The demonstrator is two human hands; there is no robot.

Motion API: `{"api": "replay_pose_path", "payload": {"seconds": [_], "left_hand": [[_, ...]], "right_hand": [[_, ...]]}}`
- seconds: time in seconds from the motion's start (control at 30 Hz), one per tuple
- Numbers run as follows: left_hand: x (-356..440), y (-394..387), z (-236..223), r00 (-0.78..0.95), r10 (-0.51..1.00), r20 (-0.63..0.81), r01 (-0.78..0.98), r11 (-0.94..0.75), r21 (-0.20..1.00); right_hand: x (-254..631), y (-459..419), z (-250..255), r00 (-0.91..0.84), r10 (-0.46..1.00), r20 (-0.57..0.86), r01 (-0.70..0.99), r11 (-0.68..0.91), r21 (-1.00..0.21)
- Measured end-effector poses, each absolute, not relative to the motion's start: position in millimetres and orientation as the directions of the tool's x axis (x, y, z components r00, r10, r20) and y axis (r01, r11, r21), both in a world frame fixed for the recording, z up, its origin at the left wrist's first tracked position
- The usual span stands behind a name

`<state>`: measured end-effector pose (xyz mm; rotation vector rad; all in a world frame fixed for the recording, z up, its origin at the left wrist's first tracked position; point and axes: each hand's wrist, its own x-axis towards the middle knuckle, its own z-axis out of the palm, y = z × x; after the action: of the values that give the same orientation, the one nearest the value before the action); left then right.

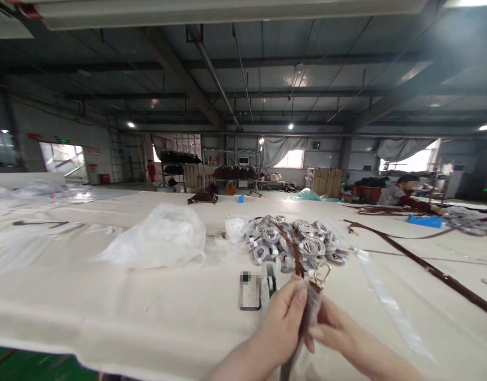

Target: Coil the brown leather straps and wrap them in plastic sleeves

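My left hand (285, 312) is closed around a brown strap (297, 262) that has a gold snap hook (323, 273) at its end. Around the strap's lower part is a clear plastic sleeve (313, 304). My right hand (334, 325) pinches the sleeved strap from the other side, its fingertips partly hidden behind it. Just beyond my hands lies a pile of coiled straps (269, 235) in clear wrapping. A grey tape dispenser (269, 278) stands beside my left hand, with a phone (250, 291) to its left.
A white plastic bag (160, 235) bulges on the cream-covered table (88, 296). At right lie a flat clear plastic strip (386, 296), a long brown strap (418, 259) and a blue box (424, 220). Across the table a person (402, 193) sits at the right.
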<state>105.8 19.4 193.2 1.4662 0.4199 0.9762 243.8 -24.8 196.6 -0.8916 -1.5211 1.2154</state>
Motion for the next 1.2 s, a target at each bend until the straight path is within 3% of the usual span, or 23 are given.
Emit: {"api": "replay_pose_path", "payload": {"seconds": [0.07,0.2,0.33,0.43,0.53,0.67,0.8,0.87,0.97,1.07,1.13,1.2], "left_hand": [[95.9,17.5,187.0,0.612,0.762,0.211,-0.341,0.014,0.940],[60.9,15.7,167.3,0.700,0.714,0.021,-0.356,0.323,0.877],[23.4,19.0,125.6,0.780,0.622,0.072,-0.355,0.345,0.869],[11.6,14.0,81.1,0.739,0.673,-0.031,-0.269,0.337,0.902],[10.7,3.1,48.9,0.791,0.595,-0.143,-0.112,0.370,0.922],[10.1,0.0,37.5,0.853,0.483,-0.199,0.010,0.366,0.930],[5.0,7.3,32.9,0.956,0.143,-0.256,0.151,0.510,0.847],[2.6,7.7,30.2,0.958,0.062,-0.279,0.203,0.542,0.816],[0.4,3.8,34.5,0.957,0.089,-0.275,0.179,0.564,0.806],[2.8,3.4,49.7,0.962,0.198,-0.186,0.010,0.659,0.752],[8.2,9.3,58.4,0.907,0.401,-0.125,-0.214,0.697,0.684],[15.8,20.2,60.2,0.729,0.675,-0.112,-0.445,0.593,0.671]], "right_hand": [[225.0,-31.7,157.9,-0.311,0.938,0.151,-0.010,0.156,-0.988],[201.3,-53.0,95.7,-0.269,0.959,-0.092,0.207,-0.036,-0.978],[221.1,-61.2,70.9,-0.110,0.994,0.006,0.476,0.058,-0.878],[238.2,-55.7,61.3,-0.200,0.978,0.059,0.655,0.178,-0.734],[241.5,-51.8,54.7,-0.286,0.957,0.049,0.794,0.265,-0.546],[239.1,-51.2,48.3,-0.329,0.944,0.035,0.848,0.312,-0.428],[244.2,-50.1,45.2,-0.368,0.929,0.038,0.844,0.350,-0.407],[248.7,-47.9,44.5,-0.372,0.928,0.022,0.838,0.346,-0.423],[250.0,-44.5,41.1,-0.314,0.949,-0.042,0.797,0.239,-0.554],[230.5,-48.7,33.5,-0.267,0.951,-0.159,0.692,0.075,-0.718],[204.5,-57.2,28.2,-0.322,0.924,-0.204,0.640,0.054,-0.767],[177.1,-67.1,25.1,-0.422,0.879,-0.224,0.573,0.067,-0.817]]}}
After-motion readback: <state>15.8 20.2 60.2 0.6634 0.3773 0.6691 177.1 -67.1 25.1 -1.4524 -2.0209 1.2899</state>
